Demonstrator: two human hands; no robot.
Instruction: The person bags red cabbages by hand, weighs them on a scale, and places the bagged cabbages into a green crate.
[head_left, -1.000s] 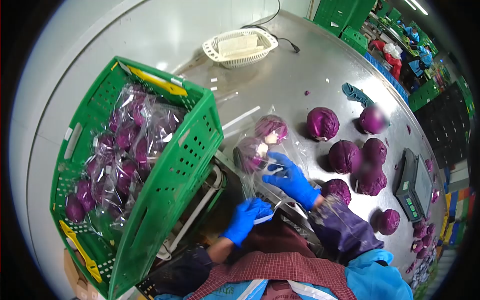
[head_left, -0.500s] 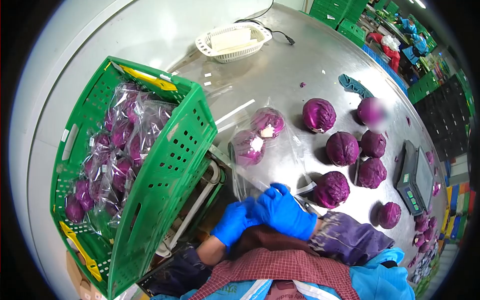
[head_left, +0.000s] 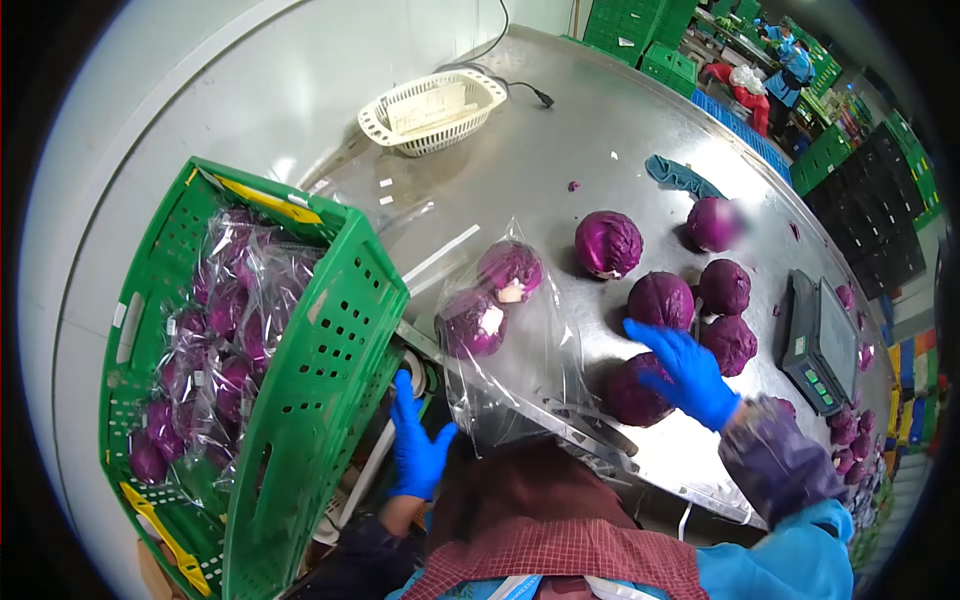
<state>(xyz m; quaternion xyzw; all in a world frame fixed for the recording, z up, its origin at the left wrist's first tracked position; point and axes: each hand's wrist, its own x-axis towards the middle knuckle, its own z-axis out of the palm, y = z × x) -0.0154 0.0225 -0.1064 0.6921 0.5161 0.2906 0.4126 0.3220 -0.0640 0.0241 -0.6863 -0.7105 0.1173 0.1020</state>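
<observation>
My left hand (head_left: 418, 442), in a blue glove, is held up beside the green crate with its fingers apart and nothing in it. My right hand (head_left: 695, 378), gloved too, has its fingers stretched out over a red cabbage (head_left: 634, 392) near the table's front edge; whether it touches cannot be made out. Just beyond its fingertips sits another red cabbage (head_left: 660, 300). Between my hands a clear plastic bag (head_left: 535, 350) lies on the table with two red cabbages (head_left: 472, 325) inside. The bag's mouth hangs over the front edge.
A green crate (head_left: 320, 350) of bagged red cabbages stands at the left. Several loose cabbages (head_left: 608, 244) lie on the steel table (head_left: 560, 120). A scale (head_left: 825, 345) sits at the right, a white basket (head_left: 430, 110) at the back, a teal cloth (head_left: 683, 177) at the far edge.
My hands have come apart and let go of the bag's mouth. The left moved toward the crate, the right moved over the loose cabbages. The whole view shifted slightly.
</observation>
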